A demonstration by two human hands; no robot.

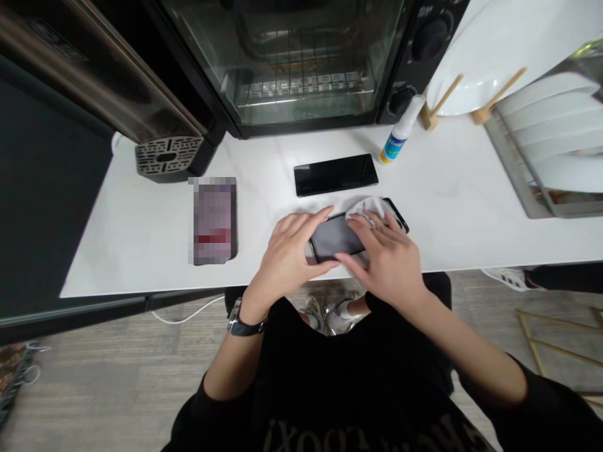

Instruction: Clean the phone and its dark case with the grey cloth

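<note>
- Phone lies flat on the white counter, near its front edge, approx. centre.
- Left hand: fingers spread, curled loosely round the phone's left end; it is steadied, not lifted.
- Right hand: flat, fingers extended, a white cloth pressed onto the screen.
- Judged best: light, even strokes; phone kept pinned w/ left hand.
- Count: 3 phones (one beyond, one left, blurred), 1 spray bottle, 1 cloth.

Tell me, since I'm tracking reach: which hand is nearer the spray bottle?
Right. The right hand lies below the spray bottle, pressing a white cloth; the left hand sits farther left.
</note>
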